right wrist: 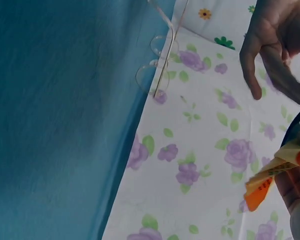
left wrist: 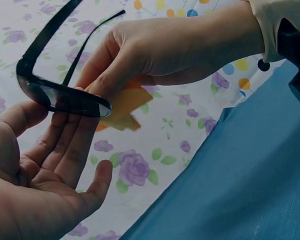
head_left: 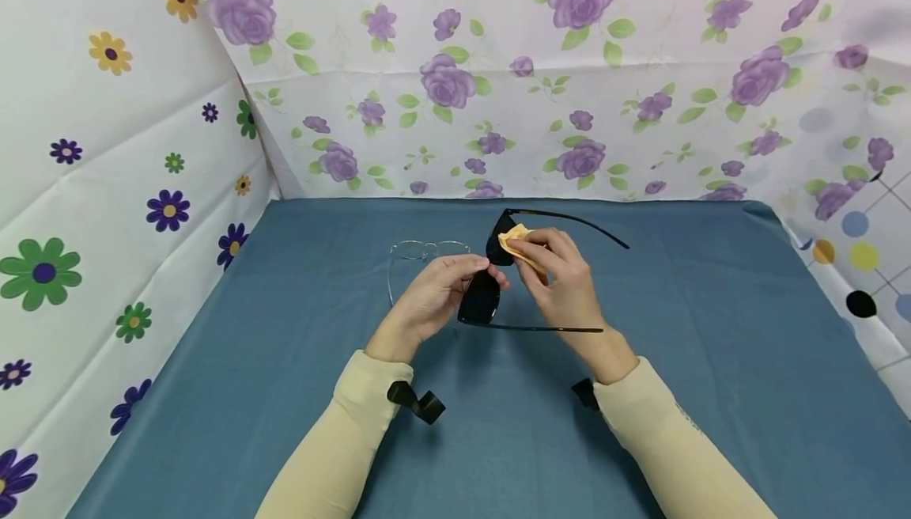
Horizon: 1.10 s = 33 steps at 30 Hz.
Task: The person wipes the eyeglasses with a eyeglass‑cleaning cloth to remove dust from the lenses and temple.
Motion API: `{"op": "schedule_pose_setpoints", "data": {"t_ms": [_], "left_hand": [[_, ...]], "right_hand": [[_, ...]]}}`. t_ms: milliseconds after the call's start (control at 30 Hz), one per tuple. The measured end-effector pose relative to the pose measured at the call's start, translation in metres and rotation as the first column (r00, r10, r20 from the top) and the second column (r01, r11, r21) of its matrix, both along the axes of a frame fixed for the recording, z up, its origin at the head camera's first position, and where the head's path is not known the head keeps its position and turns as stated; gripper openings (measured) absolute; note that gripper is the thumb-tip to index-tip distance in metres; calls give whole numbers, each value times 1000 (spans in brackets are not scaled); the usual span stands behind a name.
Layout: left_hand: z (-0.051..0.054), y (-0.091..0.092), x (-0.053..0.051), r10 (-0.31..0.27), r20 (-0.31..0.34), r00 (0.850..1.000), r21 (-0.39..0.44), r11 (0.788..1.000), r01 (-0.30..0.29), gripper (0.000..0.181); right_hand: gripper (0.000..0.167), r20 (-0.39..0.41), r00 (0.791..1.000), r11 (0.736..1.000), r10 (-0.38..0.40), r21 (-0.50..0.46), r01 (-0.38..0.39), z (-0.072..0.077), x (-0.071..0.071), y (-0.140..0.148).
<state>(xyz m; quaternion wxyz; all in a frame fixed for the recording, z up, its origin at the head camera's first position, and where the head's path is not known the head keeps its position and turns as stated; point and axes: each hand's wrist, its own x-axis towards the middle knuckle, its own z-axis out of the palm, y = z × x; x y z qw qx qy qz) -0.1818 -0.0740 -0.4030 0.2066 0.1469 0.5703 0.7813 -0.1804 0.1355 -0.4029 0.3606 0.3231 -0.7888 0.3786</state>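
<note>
Black sunglasses [head_left: 480,297] are held up over the table, temples unfolded and pointing right in the head view. My left hand [head_left: 437,286] pinches them near the bridge between thumb and fingers. With its thumb and fingers, my right hand [head_left: 565,282] grips a folded yellow-orange cloth [head_left: 514,236] against the upper lens. In the left wrist view the cloth [left wrist: 122,110] sticks out below the right hand, beside the frame [left wrist: 70,97]. Dark printed marks show on the cloth [right wrist: 260,192] in the right wrist view, where most of the sunglasses fall outside the picture.
Thin-rimmed clear eyeglasses [head_left: 410,250] rest on the blue tablecloth [head_left: 712,329], behind and left of my left hand. A purple-flowered sheet [head_left: 441,139] hangs behind the table's far edge. Another flowered sheet [head_left: 85,210] is on the left.
</note>
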Motion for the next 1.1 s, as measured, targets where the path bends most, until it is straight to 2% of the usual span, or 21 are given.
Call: {"op": "schedule_pose_setpoints", "data": {"t_ms": [167,400,533,833,967,1100], "left_hand": [[-1,1,0,-24,30,999,9,1000,23,28],[0,3,3,-52,33,998,-16,998,53,25],[0,3,3,-58,38,998,-27,998,59,25],[0,2,-1,-29,40,999,-32,999,30,27],[-1,0,-2,-19,36,999,-34,999,20,28],[-2,-2,-2,-4,23,1000,-31,999,4,28]], "right_hand": [[25,-54,996,997,-72,-32,70,0,0,-1],[27,-28,996,989,-85,-124,81,0,4,-7],[28,-17,999,993,-48,-112,45,0,5,-6],[25,8,998,996,61,-71,-60,4,7,-5],[25,26,992,991,124,-63,-122,5,6,-5],[24,69,977,978,201,-68,-196,6,5,-3]]}}
